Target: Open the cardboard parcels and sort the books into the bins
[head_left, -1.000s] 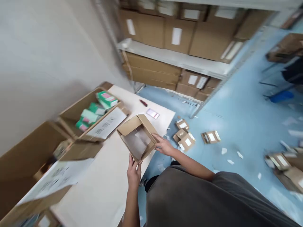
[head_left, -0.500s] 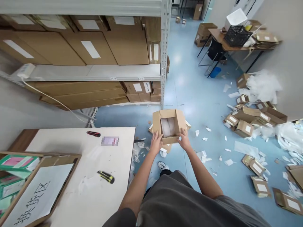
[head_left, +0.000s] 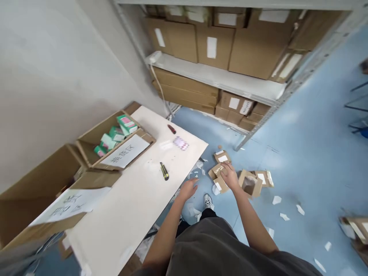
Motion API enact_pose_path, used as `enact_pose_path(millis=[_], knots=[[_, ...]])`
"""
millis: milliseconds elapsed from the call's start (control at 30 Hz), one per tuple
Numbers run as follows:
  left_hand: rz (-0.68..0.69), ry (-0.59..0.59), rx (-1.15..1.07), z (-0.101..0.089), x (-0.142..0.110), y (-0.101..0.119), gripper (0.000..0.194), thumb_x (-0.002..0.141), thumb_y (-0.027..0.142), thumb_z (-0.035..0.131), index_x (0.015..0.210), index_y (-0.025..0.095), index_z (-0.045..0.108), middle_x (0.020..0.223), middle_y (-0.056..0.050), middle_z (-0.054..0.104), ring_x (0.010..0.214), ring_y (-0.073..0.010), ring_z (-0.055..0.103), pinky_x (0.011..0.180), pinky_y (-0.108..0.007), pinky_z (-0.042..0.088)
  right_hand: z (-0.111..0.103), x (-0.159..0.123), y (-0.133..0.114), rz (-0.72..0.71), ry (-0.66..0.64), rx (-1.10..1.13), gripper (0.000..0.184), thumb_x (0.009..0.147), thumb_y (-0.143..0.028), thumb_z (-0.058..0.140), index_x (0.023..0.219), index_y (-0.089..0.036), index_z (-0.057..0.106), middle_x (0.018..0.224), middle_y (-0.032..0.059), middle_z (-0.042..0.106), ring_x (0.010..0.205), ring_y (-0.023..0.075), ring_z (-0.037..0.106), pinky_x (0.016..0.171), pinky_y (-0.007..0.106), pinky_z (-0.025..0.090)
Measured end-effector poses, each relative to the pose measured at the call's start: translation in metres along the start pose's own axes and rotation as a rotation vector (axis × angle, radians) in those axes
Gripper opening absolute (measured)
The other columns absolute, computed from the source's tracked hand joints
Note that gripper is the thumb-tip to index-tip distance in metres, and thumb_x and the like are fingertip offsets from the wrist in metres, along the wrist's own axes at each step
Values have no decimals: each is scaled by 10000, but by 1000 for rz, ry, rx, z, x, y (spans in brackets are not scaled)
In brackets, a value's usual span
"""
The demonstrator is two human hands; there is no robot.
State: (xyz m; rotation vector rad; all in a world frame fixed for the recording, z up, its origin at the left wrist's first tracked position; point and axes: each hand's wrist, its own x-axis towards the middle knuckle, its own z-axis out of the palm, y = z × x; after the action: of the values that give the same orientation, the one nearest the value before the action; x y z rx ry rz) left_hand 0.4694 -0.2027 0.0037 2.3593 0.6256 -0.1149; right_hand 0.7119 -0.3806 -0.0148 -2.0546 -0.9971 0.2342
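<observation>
One open box is seen just outboard of the fingers of the right hand, the nearer one, long axis unreadable; left hand is set farther off, fingers on both parted, nothing seen clamped.

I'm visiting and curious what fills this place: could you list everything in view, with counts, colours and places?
Wall: one, grey-white, left
Shelves: one rack, pale grey, top
Shelf boxes: many, brown, on shelves
Socket block: one, white, shelf's left end
Table: one, white, left
Cartons: two, brown, wall side
Signs: two, white, on cartons
Packs: several, green-white-pink, far carton
Knives: two, yellow-black and red-black, table
Blurred item: one, pinkish, table
Floor: one, blue
Floor boxes: several, brown
Scraps: many, white, floor
Right-edge items: unclear
Shirt: one, dark grey, bottom
Shoe: one visible, white-grey, floor
Hands: two, bare, centre
</observation>
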Motion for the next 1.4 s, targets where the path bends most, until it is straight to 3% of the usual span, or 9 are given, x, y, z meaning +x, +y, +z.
enact_pose_path(millis=[200,433,567,700,833,933,1033,1167,1400], knots=[[-225,340,41,-47,-92,-37,469,945,242,565,1413,246,585,1456,-103,603,1356,-270,551,1152,-463,451,47,38,-87,-254,-182,-20,428,946,-338,546,1351,-242,644,1447,115,579,1351,303,527,1154,520,433],[-507,592,-82,-52,-273,-77,426,940,256,576,1362,277,627,1398,-63,639,1265,-239,619,1088,-386,505,146,-17,-208,-613,-405,38,464,935,-350,544,1383,-252,614,1459,125,557,1357,312,518,1130,541,455],[-728,823,-136,-25,-415,-98,434,935,243,583,1366,264,628,1421,-72,628,1320,-238,585,1137,-394,469,218,-94,-296,-809,-585,74,453,945,-366,538,1376,-248,613,1466,131,548,1356,322,522,1109,546,476],[-1016,1017,-146,26,-567,-103,459,926,281,614,1383,234,621,1480,-112,585,1386,-277,529,1184,-443,419,281,-203,-387,-1031,-810,106,468,942,-354,551,1399,-269,597,1477,119,544,1358,317,521,1096,537,490],[-1278,1186,-167,91,-703,-86,485,933,323,616,1414,263,592,1523,-99,548,1402,-281,512,1220,-462,364,331,-330,-474,-1252,-1030,155,492,937,-332,558,1424,-269,579,1491,123,526,1382,316,493,1126,546,463],[-1460,1275,-204,141,-781,-63,499,937,341,608,1428,264,574,1536,-94,532,1415,-284,495,1217,-450,368,354,-422,-530,-1391,-1160,227,509,938,-323,563,1443,-263,566,1512,122,498,1411,315,460,1161,542,430],[-1619,1331,-257,182,-831,-42,529,931,348,610,1448,248,553,1546,-107,514,1422,-303,482,1191,-448,401,366,-498,-570,-1500,-1245,285,518,932,-300,578,1448,-253,567,1545,122,454,1436,325,423,1192,545,388],[-1766,1387,-341,216,-861,-30,570,898,322,652,1454,257,545,1563,-106,487,1420,-316,479,1174,-446,421,387,-563,-597,-1569,-1314,293,557,906,-269,603,1461,-255,552,1601,114,377,1469,356,362,1204,585,347],[-1924,1381,-526,236,-883,-63,738,845,338,717,1529,273,447,1625,-121,405,1453,-356,436,1138,-467,438,454,-628,-627,-1657,-1503,247,664,874,-232,628,1521,-269,484,1636,102,314,1497,344,321,1222,555,342]])
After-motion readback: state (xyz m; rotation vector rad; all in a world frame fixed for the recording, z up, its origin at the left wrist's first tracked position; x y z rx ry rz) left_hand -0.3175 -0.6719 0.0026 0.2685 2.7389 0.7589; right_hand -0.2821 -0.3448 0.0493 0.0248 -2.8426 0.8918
